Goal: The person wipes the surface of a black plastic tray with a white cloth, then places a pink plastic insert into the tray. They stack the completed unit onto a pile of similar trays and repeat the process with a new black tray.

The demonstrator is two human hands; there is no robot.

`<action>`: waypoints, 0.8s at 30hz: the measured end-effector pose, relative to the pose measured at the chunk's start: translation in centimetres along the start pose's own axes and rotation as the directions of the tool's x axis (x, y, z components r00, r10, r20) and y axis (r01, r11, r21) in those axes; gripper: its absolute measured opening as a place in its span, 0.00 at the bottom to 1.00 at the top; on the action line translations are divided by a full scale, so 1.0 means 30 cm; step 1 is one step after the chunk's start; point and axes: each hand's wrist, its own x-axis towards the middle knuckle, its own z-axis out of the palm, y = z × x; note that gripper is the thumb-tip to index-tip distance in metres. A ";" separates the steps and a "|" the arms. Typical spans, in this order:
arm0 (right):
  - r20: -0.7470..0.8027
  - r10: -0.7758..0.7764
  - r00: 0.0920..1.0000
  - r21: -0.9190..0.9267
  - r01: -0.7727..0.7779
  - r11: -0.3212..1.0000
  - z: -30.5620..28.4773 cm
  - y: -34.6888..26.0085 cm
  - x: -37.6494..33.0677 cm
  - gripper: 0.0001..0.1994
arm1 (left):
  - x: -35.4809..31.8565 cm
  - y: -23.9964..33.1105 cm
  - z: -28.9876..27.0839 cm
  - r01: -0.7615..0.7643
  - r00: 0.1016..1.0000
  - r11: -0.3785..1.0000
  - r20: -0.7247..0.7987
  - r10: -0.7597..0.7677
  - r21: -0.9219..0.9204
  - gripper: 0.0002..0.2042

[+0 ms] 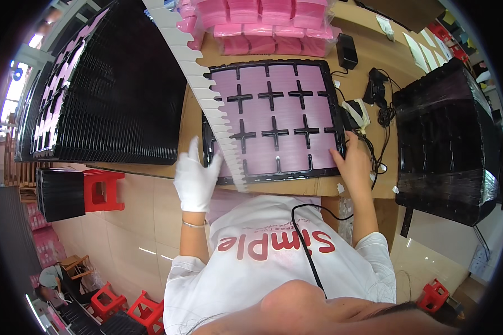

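I see my gloved left hand (pixel 197 180) lying open against the black tray's (pixel 274 176) near-left edge, bare right hand (pixel 353 162) flat on its near-right corner. Tray looks light, thin, flexible; best held by opposite edges.

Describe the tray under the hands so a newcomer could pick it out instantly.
Start at the brown cardboard-covered worktable. Directly before the person lies a single flat black tray, the gloved left hand at its near-left corner and the bare right hand at its near-right edge. Unlike the tall black tray stacks on either side, it lies alone, with pink pieces filling its pockets between black cross-shaped dividers.
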 end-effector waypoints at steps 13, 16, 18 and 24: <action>0.063 -0.287 0.956 -0.218 0.294 0.931 0.357 -0.057 0.497 0.29 | 0.506 0.081 0.263 -0.428 0.903 0.890 0.044 0.427 0.156 0.30; -0.064 -0.318 0.946 -0.230 0.296 0.927 0.272 -0.040 0.413 0.26 | 0.405 0.053 0.195 -0.477 0.879 0.878 0.002 0.477 0.052 0.28; -0.016 -0.466 0.885 -0.050 0.464 0.884 0.148 -0.036 0.288 0.25 | 0.280 0.016 0.131 -0.573 0.819 0.819 0.027 0.572 0.039 0.26; 0.202 -0.605 0.770 0.221 0.566 0.795 -0.013 0.140 -0.060 0.17 | -0.046 -0.130 0.081 -0.644 0.764 0.764 0.030 0.645 -0.039 0.21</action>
